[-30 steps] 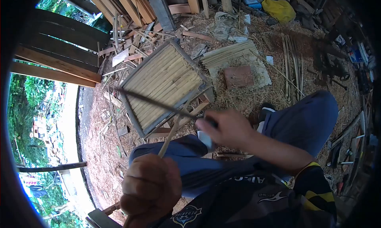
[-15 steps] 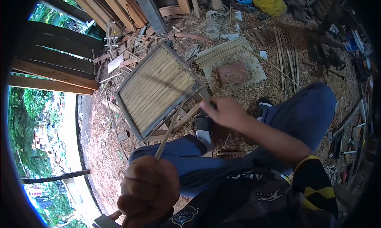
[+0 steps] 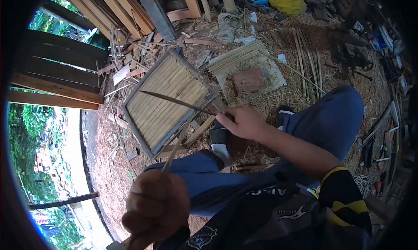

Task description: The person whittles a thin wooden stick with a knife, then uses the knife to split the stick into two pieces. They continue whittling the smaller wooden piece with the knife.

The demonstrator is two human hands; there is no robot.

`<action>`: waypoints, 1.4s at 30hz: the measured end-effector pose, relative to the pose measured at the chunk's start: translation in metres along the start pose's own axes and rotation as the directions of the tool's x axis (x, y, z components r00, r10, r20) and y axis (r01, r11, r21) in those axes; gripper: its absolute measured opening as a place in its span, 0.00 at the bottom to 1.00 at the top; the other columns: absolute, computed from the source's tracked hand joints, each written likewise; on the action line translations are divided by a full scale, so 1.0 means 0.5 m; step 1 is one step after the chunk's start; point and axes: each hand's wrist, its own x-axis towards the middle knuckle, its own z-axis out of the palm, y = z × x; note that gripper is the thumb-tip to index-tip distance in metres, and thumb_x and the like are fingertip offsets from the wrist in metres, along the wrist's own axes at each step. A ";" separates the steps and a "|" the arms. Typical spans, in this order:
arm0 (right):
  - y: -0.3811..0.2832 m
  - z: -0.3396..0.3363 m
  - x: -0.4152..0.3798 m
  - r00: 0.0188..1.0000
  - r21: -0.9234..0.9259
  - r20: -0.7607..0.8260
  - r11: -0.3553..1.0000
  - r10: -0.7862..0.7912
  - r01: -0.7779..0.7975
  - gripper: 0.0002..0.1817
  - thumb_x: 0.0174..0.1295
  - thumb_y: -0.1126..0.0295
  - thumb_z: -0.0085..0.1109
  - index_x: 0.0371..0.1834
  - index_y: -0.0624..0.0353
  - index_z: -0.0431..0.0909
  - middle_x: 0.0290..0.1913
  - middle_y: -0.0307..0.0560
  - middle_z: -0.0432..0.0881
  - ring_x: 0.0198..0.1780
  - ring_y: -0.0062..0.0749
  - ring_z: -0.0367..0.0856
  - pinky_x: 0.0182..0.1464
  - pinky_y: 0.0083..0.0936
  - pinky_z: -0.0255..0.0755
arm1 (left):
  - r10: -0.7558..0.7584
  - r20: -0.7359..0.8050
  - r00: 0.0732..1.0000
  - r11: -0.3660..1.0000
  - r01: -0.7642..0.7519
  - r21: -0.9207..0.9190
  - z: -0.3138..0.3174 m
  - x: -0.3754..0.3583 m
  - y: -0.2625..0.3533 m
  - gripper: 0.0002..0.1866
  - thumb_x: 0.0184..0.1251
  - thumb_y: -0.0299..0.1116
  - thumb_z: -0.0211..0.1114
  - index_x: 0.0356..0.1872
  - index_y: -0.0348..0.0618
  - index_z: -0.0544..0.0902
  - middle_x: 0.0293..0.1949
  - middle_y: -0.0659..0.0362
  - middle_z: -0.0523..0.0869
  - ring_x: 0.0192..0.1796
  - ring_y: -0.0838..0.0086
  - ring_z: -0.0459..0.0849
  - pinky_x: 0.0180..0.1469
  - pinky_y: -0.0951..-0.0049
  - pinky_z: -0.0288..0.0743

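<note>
My left hand (image 3: 156, 202), at the lower left, is a closed fist around a thin bamboo strip (image 3: 176, 150). The strip slants up from the fist past my knee to the near edge of a slatted panel in a dark wooden frame (image 3: 159, 121). Gripped in my right hand (image 3: 246, 124) is a knife (image 3: 176, 100) with a long, narrow, dark blade. Its tip points left over the slats, and the blade crosses above the strip's upper end near the panel's corner. Fingers of the right hand hide most of the handle.
Beyond my feet lies a sheet with thin sticks (image 3: 237, 56) and a reddish block (image 3: 249, 81). Long strips (image 3: 309, 63) rest on the shavings to the right. Planks (image 3: 117, 10) lean at the back left, and a yellow bag (image 3: 287, 3) sits at the back.
The knife blade, a faint blurred streak earlier, now shows sharply, angled left across the panel. My left fist sits slightly lower and further left, and the whole view has shifted a little.
</note>
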 end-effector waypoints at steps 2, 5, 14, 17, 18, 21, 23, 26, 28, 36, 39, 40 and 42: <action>0.021 0.001 0.023 0.996 -0.004 0.025 0.996 0.084 -0.084 0.35 0.75 0.38 0.45 0.37 0.61 0.87 0.28 0.63 0.84 0.35 0.62 0.85 0.41 0.51 0.77 | 0.036 0.113 0.993 0.996 -0.027 -0.086 -0.019 0.018 -0.015 0.32 0.74 0.70 0.52 0.20 0.57 0.60 0.17 0.69 0.55 0.23 0.78 0.53 0.28 0.71 0.49; 0.044 -0.015 0.055 0.980 -0.159 0.075 0.973 0.183 -0.169 0.38 0.75 0.37 0.41 0.36 0.65 0.87 0.27 0.62 0.84 0.33 0.61 0.86 0.40 0.52 0.80 | 0.076 0.172 0.982 0.993 -0.059 -0.098 -0.018 0.019 -0.019 0.32 0.75 0.70 0.50 0.20 0.57 0.60 0.18 0.69 0.56 0.23 0.78 0.53 0.28 0.71 0.49; 0.047 -0.013 0.041 0.982 -0.202 -0.009 0.962 0.187 -0.185 0.39 0.75 0.38 0.42 0.27 0.66 0.86 0.26 0.63 0.84 0.34 0.62 0.85 0.43 0.54 0.79 | 0.103 0.226 0.969 0.993 -0.087 -0.080 -0.039 0.031 -0.022 0.33 0.77 0.71 0.46 0.21 0.56 0.58 0.18 0.69 0.57 0.21 0.78 0.53 0.25 0.72 0.47; 0.050 -0.010 0.011 0.990 -0.186 -0.029 0.973 0.137 -0.140 0.39 0.75 0.39 0.42 0.29 0.66 0.86 0.27 0.64 0.84 0.34 0.62 0.86 0.44 0.54 0.79 | 0.090 0.195 0.977 0.995 -0.078 -0.070 -0.039 0.031 -0.020 0.33 0.77 0.71 0.45 0.22 0.55 0.59 0.18 0.69 0.56 0.21 0.78 0.52 0.25 0.72 0.46; 0.049 -0.013 0.015 0.985 -0.189 0.003 0.967 0.174 -0.170 0.38 0.75 0.39 0.42 0.29 0.66 0.86 0.27 0.64 0.84 0.35 0.62 0.86 0.44 0.54 0.79 | 0.087 0.181 0.980 0.995 -0.076 -0.067 -0.036 0.032 -0.020 0.33 0.77 0.71 0.45 0.22 0.55 0.59 0.18 0.69 0.56 0.21 0.79 0.52 0.25 0.72 0.45; 0.047 -0.029 0.030 0.978 -0.198 0.024 0.960 0.209 -0.200 0.38 0.75 0.40 0.42 0.29 0.67 0.86 0.28 0.65 0.84 0.35 0.63 0.85 0.44 0.55 0.79 | 0.086 0.218 0.972 0.993 -0.066 -0.101 -0.038 0.040 -0.020 0.33 0.77 0.71 0.44 0.22 0.55 0.60 0.18 0.69 0.55 0.21 0.79 0.51 0.25 0.72 0.46; 0.039 -0.014 0.007 0.990 -0.191 -0.016 0.971 0.142 -0.143 0.38 0.75 0.40 0.43 0.29 0.67 0.85 0.28 0.66 0.84 0.35 0.63 0.85 0.44 0.55 0.79 | 0.082 0.198 0.977 0.993 -0.063 -0.102 -0.039 0.043 -0.022 0.32 0.77 0.71 0.45 0.22 0.56 0.60 0.18 0.69 0.55 0.21 0.79 0.51 0.26 0.72 0.46; 0.069 -0.005 0.024 0.979 -0.193 -0.064 0.960 0.195 -0.204 0.38 0.75 0.40 0.43 0.28 0.68 0.85 0.28 0.65 0.84 0.35 0.63 0.86 0.44 0.54 0.79 | 0.101 0.185 0.978 0.993 -0.088 -0.075 -0.062 0.045 -0.021 0.34 0.75 0.74 0.41 0.23 0.55 0.61 0.17 0.69 0.58 0.19 0.79 0.53 0.23 0.73 0.47; 0.055 -0.023 0.019 0.979 -0.187 -0.004 0.962 0.202 -0.199 0.38 0.75 0.40 0.42 0.29 0.67 0.85 0.29 0.65 0.85 0.36 0.62 0.86 0.44 0.54 0.79 | 0.115 0.205 0.972 0.989 -0.092 -0.115 -0.066 0.054 -0.022 0.34 0.75 0.74 0.42 0.22 0.55 0.61 0.17 0.69 0.58 0.19 0.79 0.53 0.23 0.74 0.48; 0.068 -0.010 0.026 0.971 -0.200 -0.024 0.951 0.238 -0.238 0.38 0.75 0.39 0.43 0.27 0.65 0.84 0.26 0.60 0.83 0.31 0.57 0.84 0.39 0.51 0.78 | 0.295 -0.837 0.461 0.946 -0.265 0.188 0.037 0.106 0.038 0.33 0.78 0.71 0.43 0.23 0.54 0.63 0.18 0.69 0.60 0.21 0.79 0.59 0.27 0.75 0.54; 0.088 0.013 0.028 0.947 0.038 -0.011 0.946 0.322 -0.322 0.37 0.76 0.37 0.45 0.20 0.59 0.78 0.19 0.48 0.78 0.21 0.40 0.79 0.30 0.43 0.74 | 0.238 0.190 0.953 0.971 -0.231 -0.056 -0.116 0.111 0.147 0.29 0.80 0.66 0.46 0.24 0.56 0.71 0.18 0.71 0.59 0.21 0.80 0.57 0.27 0.76 0.55; 0.087 0.010 0.031 0.918 0.249 0.078 0.884 0.389 -0.396 0.36 0.75 0.37 0.47 0.20 0.57 0.76 0.19 0.46 0.78 0.19 0.35 0.76 0.27 0.40 0.72 | 0.236 0.146 0.961 0.971 -0.227 -0.074 -0.127 0.119 0.150 0.29 0.80 0.65 0.46 0.24 0.56 0.70 0.18 0.71 0.59 0.21 0.80 0.57 0.27 0.76 0.55; 0.067 0.000 0.039 0.882 0.569 0.217 0.681 0.418 -0.462 0.34 0.74 0.36 0.48 0.20 0.54 0.73 0.20 0.41 0.77 0.16 0.27 0.72 0.23 0.35 0.68 | 0.238 0.056 0.970 0.966 -0.231 -0.114 -0.160 0.127 0.136 0.28 0.81 0.64 0.47 0.24 0.56 0.70 0.18 0.71 0.59 0.22 0.81 0.56 0.27 0.76 0.55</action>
